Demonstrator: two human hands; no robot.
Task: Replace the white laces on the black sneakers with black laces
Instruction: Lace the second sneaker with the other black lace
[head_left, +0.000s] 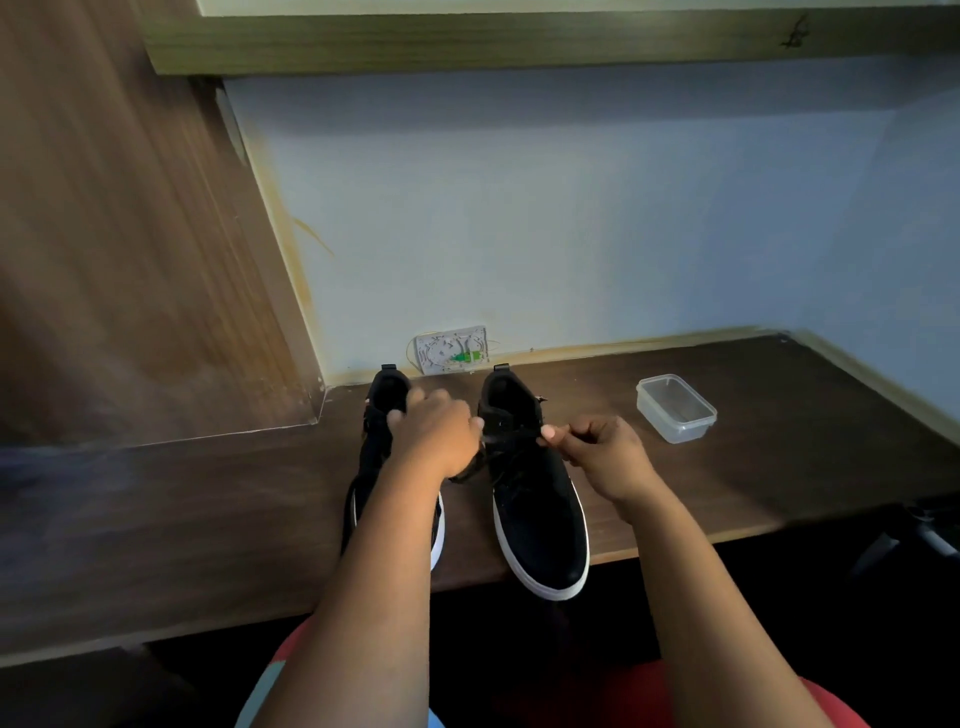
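Two black sneakers with white soles are set side by side on the dark wooden desk (779, 441), toes toward the person and overhanging the front edge, presumably so that the eyelet rows face up and lie within easy reach.

The right sneaker (540, 509) is being worked on. Its lacing appears dark; no white lace is visible on it, so the black lace is judged to be already threaded, at least in part. A strand of black lace (511, 440) is seen stretched across the upper eyelets between the two hands.

The right hand (602, 457) is curled, thumb and forefinger pinching the lace end at the outer side of the shoe, probably to draw it taut. The left hand (436, 431) is laid over the gap between the shoes, fingers bent over the collar of the left sneaker (374, 457); its thumb side meets the other end of the strand, but whether that end is pinched cannot be told.

The lacing of the left sneaker is largely hidden by the forearm.

A clear plastic container (675, 408) stands to the right, apart from the shoes; nothing can be made out inside it.
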